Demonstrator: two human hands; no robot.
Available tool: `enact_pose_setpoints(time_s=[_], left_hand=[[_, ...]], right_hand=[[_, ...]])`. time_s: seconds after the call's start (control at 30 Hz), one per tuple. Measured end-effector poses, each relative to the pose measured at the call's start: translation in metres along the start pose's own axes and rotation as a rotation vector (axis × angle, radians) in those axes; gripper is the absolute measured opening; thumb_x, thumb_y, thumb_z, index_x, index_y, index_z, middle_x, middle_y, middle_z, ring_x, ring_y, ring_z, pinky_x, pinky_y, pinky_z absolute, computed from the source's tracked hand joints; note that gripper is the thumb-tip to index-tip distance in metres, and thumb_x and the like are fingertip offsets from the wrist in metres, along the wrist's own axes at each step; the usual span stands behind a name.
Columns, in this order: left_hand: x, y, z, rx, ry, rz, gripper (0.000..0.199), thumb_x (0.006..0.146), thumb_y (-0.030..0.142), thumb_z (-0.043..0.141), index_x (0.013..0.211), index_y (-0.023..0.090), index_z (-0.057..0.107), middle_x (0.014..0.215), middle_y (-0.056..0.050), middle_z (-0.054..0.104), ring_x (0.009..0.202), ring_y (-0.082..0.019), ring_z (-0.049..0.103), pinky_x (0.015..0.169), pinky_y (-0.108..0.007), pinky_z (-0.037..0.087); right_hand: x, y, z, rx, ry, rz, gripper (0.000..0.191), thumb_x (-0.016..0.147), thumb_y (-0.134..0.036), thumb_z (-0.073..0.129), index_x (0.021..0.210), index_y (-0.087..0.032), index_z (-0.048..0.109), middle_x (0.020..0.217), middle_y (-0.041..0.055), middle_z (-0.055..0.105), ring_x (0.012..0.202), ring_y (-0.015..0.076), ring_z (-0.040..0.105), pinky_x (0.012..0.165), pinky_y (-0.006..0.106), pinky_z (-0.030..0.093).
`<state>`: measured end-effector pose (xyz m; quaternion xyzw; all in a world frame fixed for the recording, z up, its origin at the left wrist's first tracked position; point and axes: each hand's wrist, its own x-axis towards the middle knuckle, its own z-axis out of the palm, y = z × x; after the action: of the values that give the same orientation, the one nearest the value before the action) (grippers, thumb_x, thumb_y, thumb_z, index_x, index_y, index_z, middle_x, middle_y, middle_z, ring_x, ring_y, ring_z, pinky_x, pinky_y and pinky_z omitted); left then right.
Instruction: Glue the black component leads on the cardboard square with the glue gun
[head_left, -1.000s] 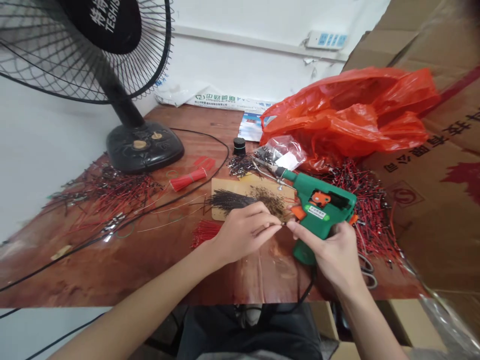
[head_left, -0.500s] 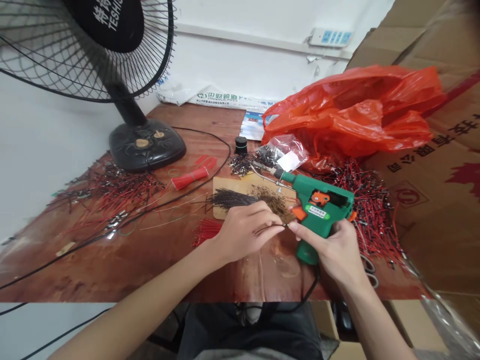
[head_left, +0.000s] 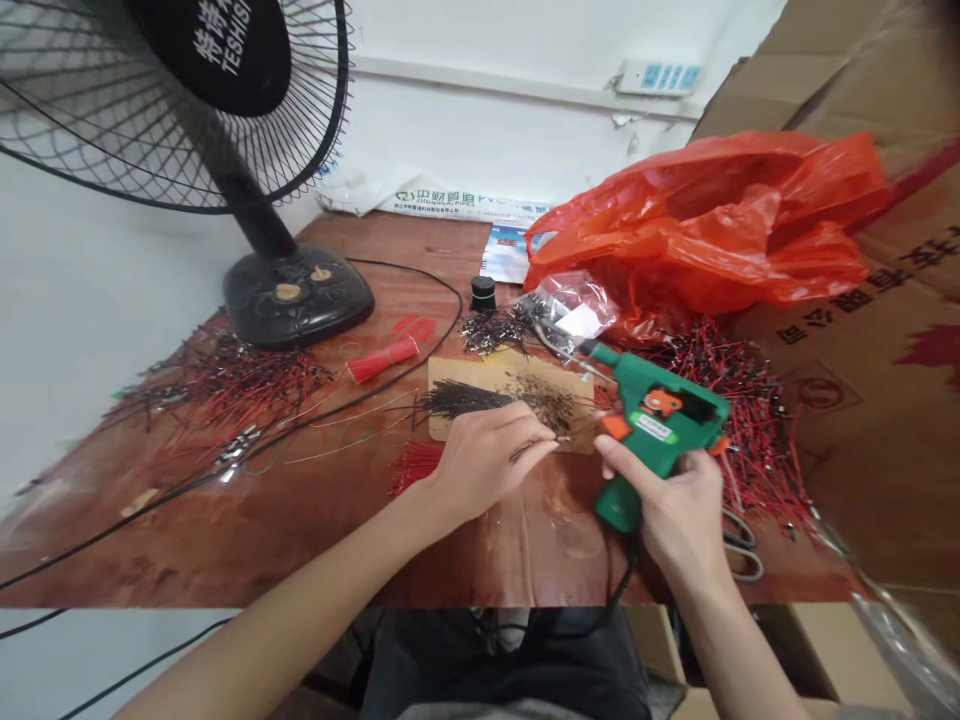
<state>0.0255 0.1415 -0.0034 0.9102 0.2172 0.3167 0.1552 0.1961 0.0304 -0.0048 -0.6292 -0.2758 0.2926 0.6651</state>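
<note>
My left hand [head_left: 491, 455] pinches a thin dark wire near the middle of the table, its tip between thumb and forefinger. Around the grip of a green soldering gun [head_left: 637, 425] my right hand [head_left: 679, 495] is closed, with the gun's metal nozzle pointing up and left. Just beyond my left hand, a bundle of black wires [head_left: 461, 397] rests on a tan board [head_left: 442, 430]. Red wires [head_left: 412, 465] lie beside my left wrist, partly hidden behind it.
A black fan [head_left: 296, 295] stands at the back left. Piles of red and black wires [head_left: 255, 375] flank the work area. An orange plastic bag [head_left: 697, 230], a cardboard box [head_left: 862, 400] and scissors [head_left: 742, 550] are on the right. A black cable [head_left: 330, 405] crosses the table.
My right hand and the green gun have moved right, away from my left fingertips, and the gun tilts more downward. My left hand has shifted slightly left, still pinching the wire.
</note>
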Motion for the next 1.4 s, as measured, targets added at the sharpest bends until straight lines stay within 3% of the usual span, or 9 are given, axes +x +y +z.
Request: enact_pose_setpoints(time_s=[0.13,0.3,0.5,0.67,1.0,1.1,1.2,1.3,1.4], left_hand=[[0.001,-0.007,0.003,0.184,-0.129,-0.145,0.017,0.093,0.029,0.057,0.083,0.021,0.067,0.087,0.003,0.067,0.078,-0.009,0.061,0.062,-0.024,0.035],[0.006,-0.010,0.007,0.281,-0.278,-0.223,0.019,0.092,0.029,0.056,0.079,0.021,0.066,0.086,0.003,0.066,0.075,-0.010,0.059,0.059,-0.027,0.027],[0.010,-0.008,0.007,0.272,-0.303,-0.252,0.020,0.092,0.029,0.055,0.083,0.022,0.071,0.088,0.001,0.068,0.081,-0.012,0.062,0.062,-0.026,0.031],[0.011,-0.009,0.006,0.254,-0.304,-0.288,0.018,0.091,0.032,0.058,0.083,0.022,0.072,0.088,0.000,0.069,0.081,-0.013,0.063,0.061,-0.025,0.032],[0.014,-0.009,0.002,0.195,-0.321,-0.318,0.009,0.086,0.026,0.064,0.088,0.025,0.072,0.088,0.002,0.070,0.084,-0.013,0.065,0.068,-0.023,0.039],[0.019,-0.013,-0.013,0.126,-0.336,-0.368,0.010,0.082,0.025,0.068,0.091,0.026,0.072,0.091,0.004,0.071,0.082,-0.012,0.064,0.069,-0.022,0.039],[0.024,-0.020,-0.043,0.048,-0.402,-0.354,0.010,0.082,0.022,0.067,0.090,0.024,0.072,0.087,0.005,0.072,0.072,-0.008,0.059,0.065,-0.020,0.038],[0.025,-0.028,-0.072,0.005,-0.545,-0.347,0.009,0.081,0.027,0.068,0.086,0.023,0.074,0.077,0.003,0.069,0.065,-0.008,0.055,0.060,-0.020,0.035],[0.021,-0.032,-0.084,0.013,-0.687,-0.391,0.010,0.079,0.031,0.071,0.084,0.024,0.076,0.076,0.003,0.070,0.067,-0.010,0.058,0.061,-0.021,0.037]], right_hand=[[-0.015,0.002,-0.008,0.119,0.148,-0.030,0.035,0.070,-0.029,0.085,0.099,-0.015,0.073,0.091,0.0081,0.073,0.055,0.0115,0.055,0.051,0.026,0.046],[-0.037,0.014,-0.027,0.137,0.131,0.091,0.032,0.072,-0.025,0.085,0.099,-0.014,0.072,0.078,0.0069,0.070,0.059,0.0155,0.058,0.057,0.030,0.048],[-0.052,0.028,-0.036,0.176,0.058,0.218,0.029,0.078,-0.031,0.079,0.099,-0.014,0.071,0.073,0.0059,0.068,0.055,0.0149,0.055,0.056,0.030,0.044],[-0.054,0.031,-0.029,0.223,0.159,0.143,0.032,0.079,-0.032,0.078,0.101,-0.011,0.070,0.068,0.0060,0.067,0.052,0.0144,0.054,0.054,0.028,0.041],[-0.056,0.027,-0.024,0.246,0.216,0.172,0.032,0.077,-0.035,0.078,0.097,-0.011,0.071,0.058,0.0026,0.060,0.049,0.0136,0.051,0.047,0.025,0.037],[-0.055,0.027,-0.023,0.247,0.217,0.169,0.031,0.078,-0.035,0.078,0.096,-0.010,0.071,0.056,0.0020,0.058,0.049,0.0134,0.051,0.046,0.024,0.037],[-0.055,0.029,-0.024,0.245,0.208,0.130,0.027,0.080,-0.032,0.076,0.095,-0.011,0.071,0.059,0.0024,0.060,0.051,0.0138,0.053,0.050,0.025,0.040],[-0.055,0.031,-0.026,0.229,0.195,0.126,0.023,0.082,-0.030,0.075,0.095,-0.012,0.071,0.060,0.0022,0.059,0.052,0.0139,0.052,0.051,0.026,0.040],[-0.054,0.030,-0.026,0.219,0.190,0.147,0.023,0.082,-0.031,0.075,0.093,-0.012,0.071,0.059,0.0022,0.059,0.051,0.0141,0.051,0.049,0.026,0.038]])
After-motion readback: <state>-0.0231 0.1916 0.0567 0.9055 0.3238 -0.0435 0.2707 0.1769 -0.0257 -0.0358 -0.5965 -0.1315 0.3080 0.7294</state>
